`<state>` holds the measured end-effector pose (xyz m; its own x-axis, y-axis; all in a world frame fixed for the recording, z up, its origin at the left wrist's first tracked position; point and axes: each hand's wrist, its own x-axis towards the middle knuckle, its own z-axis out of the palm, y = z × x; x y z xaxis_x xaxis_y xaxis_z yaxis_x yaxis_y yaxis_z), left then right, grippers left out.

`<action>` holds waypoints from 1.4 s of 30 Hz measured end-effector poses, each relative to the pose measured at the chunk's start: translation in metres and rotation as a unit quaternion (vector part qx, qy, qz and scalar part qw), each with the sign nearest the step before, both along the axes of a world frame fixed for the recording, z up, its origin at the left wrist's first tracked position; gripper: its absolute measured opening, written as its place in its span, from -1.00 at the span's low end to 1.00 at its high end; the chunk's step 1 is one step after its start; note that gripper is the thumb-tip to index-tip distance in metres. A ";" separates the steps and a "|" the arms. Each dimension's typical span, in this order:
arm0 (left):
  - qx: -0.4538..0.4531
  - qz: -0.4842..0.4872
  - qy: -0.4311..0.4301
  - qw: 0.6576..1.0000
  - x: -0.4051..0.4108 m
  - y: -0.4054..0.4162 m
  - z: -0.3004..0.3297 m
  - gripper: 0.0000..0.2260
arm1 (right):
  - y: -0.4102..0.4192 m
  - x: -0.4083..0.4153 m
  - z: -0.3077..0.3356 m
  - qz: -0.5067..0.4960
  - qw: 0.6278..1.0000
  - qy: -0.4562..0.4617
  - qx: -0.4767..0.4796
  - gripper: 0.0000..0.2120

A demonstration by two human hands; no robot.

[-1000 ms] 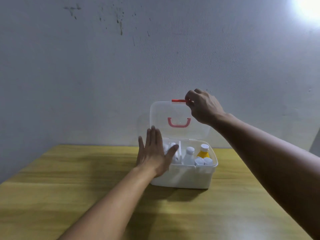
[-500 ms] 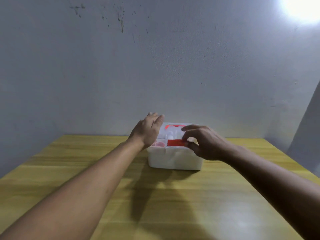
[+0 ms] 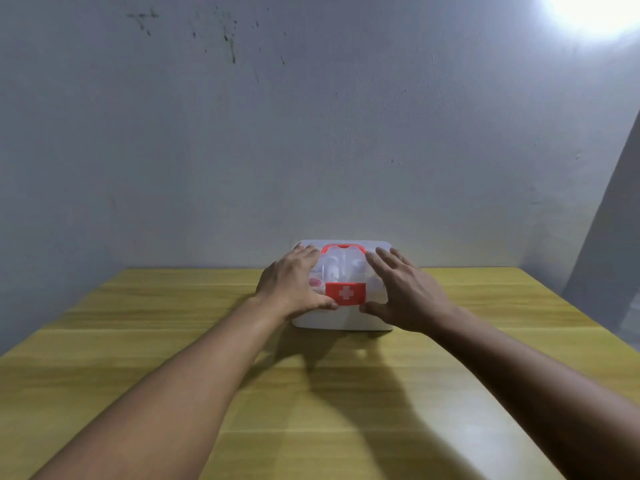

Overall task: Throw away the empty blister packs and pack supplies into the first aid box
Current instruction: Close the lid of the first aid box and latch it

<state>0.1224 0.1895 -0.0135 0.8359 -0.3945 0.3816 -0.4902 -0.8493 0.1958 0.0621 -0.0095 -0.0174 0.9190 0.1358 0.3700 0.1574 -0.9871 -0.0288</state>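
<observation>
The white first aid box stands near the table's far edge with its clear lid down. A red latch with a white cross lies flat on the front, and a red handle sits on top. Small white bottles show dimly through the lid. My left hand rests flat on the lid's left side, thumb beside the latch. My right hand lies flat on the lid's right side, thumb at the box's front. Both hands have fingers spread and grip nothing.
The box sits on a yellow wooden table pushed against a grey wall. A bright lamp glares at the top right. No blister packs are in view.
The lid, held up open by my right hand a second ago, has come down and the latch has folded flat. Both hands now lie flat on the lid.
</observation>
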 end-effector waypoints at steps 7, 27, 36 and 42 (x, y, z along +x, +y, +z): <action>0.006 0.021 -0.031 0.999 -0.001 -0.006 -0.003 -0.14 | -0.007 0.008 0.000 -0.003 1.000 -0.004 -0.008 -0.08; 0.014 0.004 -0.018 1.000 0.039 -0.013 -0.002 -0.26 | -0.017 0.042 0.004 -0.024 0.999 0.015 -0.022 -0.14; 0.001 0.014 -0.015 1.000 0.074 -0.025 -0.004 -0.24 | -0.025 0.079 0.003 -0.027 1.000 0.011 -0.006 -0.21; -0.009 0.017 -0.011 1.000 0.088 -0.030 -0.005 -0.19 | -0.031 0.096 -0.002 -0.022 1.000 0.002 0.008 -0.20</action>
<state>0.2102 0.1598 -0.0182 0.8400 -0.3588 0.4070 -0.4655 -0.8619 0.2010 0.1578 -0.0403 -0.0190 0.9257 0.0891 0.3677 0.1135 -0.9925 -0.0452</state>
